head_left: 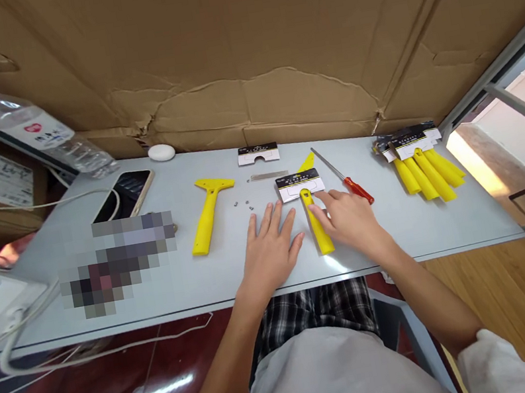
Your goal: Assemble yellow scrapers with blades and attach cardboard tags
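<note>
My left hand [271,245] lies flat on the table with its fingers spread, holding nothing. My right hand [349,219] has bent fingers at a yellow scraper [319,230], its thumb on the handle's right edge and its index finger by the black-and-white card [299,185] on it. The card covers most of that scraper's head; a yellow tip shows behind. Left of my hands lies another yellow scraper [207,222], without a card. Small metal screws or nuts [251,208] and thin metal blades [269,175] lie beyond my left hand.
A red-handled screwdriver [358,189] lies right of the carded scraper. Several carded yellow scrapers [427,172] are piled at the right. A loose card [258,154] lies at the back, near a white oval object [161,152]. A phone [128,193], water bottle [37,127] and cables are at left.
</note>
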A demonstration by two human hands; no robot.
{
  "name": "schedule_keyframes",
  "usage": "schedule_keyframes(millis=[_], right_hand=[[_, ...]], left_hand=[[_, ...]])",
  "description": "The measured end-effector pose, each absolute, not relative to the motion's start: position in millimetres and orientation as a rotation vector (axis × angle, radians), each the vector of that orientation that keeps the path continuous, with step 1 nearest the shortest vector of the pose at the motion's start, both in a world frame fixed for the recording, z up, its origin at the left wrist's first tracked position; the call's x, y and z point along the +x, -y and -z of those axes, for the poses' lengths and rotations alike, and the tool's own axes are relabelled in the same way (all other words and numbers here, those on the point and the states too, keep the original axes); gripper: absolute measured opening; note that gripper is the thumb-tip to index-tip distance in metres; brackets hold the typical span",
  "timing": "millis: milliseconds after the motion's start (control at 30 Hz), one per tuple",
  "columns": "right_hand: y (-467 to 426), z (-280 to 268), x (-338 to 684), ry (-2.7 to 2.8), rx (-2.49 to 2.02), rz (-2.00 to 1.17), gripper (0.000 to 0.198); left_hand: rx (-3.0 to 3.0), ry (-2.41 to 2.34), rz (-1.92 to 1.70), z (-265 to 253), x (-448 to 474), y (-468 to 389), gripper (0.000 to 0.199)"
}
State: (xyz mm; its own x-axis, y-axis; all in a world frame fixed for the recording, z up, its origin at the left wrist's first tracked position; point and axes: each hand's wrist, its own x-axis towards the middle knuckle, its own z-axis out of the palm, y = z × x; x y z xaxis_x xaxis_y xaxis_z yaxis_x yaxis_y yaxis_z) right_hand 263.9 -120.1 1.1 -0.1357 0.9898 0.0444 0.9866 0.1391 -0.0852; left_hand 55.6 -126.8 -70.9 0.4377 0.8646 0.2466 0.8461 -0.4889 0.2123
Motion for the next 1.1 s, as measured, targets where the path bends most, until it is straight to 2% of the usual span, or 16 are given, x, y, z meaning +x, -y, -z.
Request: schedule_keyframes(millis=[233,433,567,733,833,900,1100], right_hand=[[77,4,238,2.358,-2.023,-0.214,0.037],[88,-18,262,2.304,-1.915,-0.247,0.047],[93,-52,324,2.148,-1.814,-0.044,0.053],[62,-64,465,2.023,-1.921,0.276,0.052],[42,-50,537,2.054,-2.110,0.299,0.051],[36,-37,566,2.109,-2.195,0.197,0.050],[43,-12,581,2.101,-2.221,0.113,0.059]], left_hand=[[2.644,-1.539,-0.527,74,54,124,0.059],[2.675,-1.530,-0.491,76,52,124,0.059],[2.666,-1.527,-0.544,78,51,125,0.057],[2.664,-1.529,-0.566,80,51,124,0.056],[2.681,-1.539,-0.547,82,51,123,0.057],[2.700,-1.547,-0.525,82,51,123,0.059],[2.685,-1.570,-0.495,80,52,124,0.057]])
